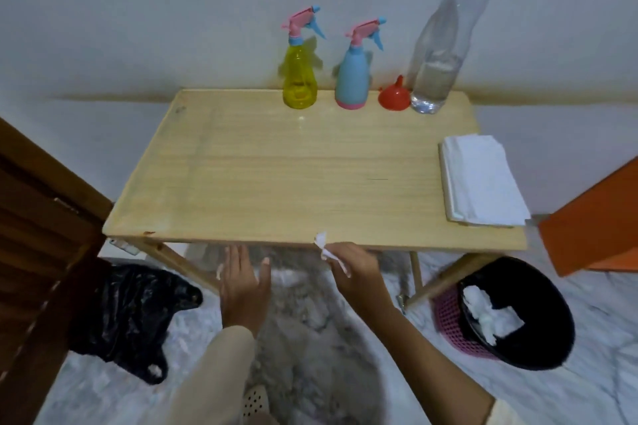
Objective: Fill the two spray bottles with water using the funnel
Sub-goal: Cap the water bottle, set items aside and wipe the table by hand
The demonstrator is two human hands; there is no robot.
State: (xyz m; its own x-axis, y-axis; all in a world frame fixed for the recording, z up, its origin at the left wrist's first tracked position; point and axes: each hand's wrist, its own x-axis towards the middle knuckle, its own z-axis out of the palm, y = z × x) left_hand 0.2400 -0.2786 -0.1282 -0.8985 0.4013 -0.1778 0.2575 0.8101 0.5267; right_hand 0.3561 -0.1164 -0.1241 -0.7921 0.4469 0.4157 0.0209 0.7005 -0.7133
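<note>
Where the counter (276, 176) meets the white wall, in the upper middle of the frame, four things stand in a row. Farthest left is a yellow spray bottle (299, 79) with a pink and blue trigger head. Just right of it stands a light blue spray bottle (353, 79) with a pink base and the same kind of head. Both heads are on. Next comes a red funnel (394, 97), set mouth down with its spout pointing up, close beside a tall clear water bottle (442, 55) that reaches the top right of the frame and holds water in its lower part.

At the right edge of the pale wooden counter lies a stack of folded white tissues (483, 179).

Below the counter's near edge, lower middle, are the person's two hands. The left hand (243, 281) is open, fingers spread, holding nothing. The right hand (352, 266) has its grip closed around a small crumpled piece of white tissue (324, 247), at the counter's front edge.

On the marbled floor, lower right, stands a pink basket lined with a black bag (511, 314), with white tissue inside. A loose black plastic bag (134, 314) lies lower left, beside a dark wooden door (38, 217). An orange panel (593, 221) shows at the right edge.
</note>
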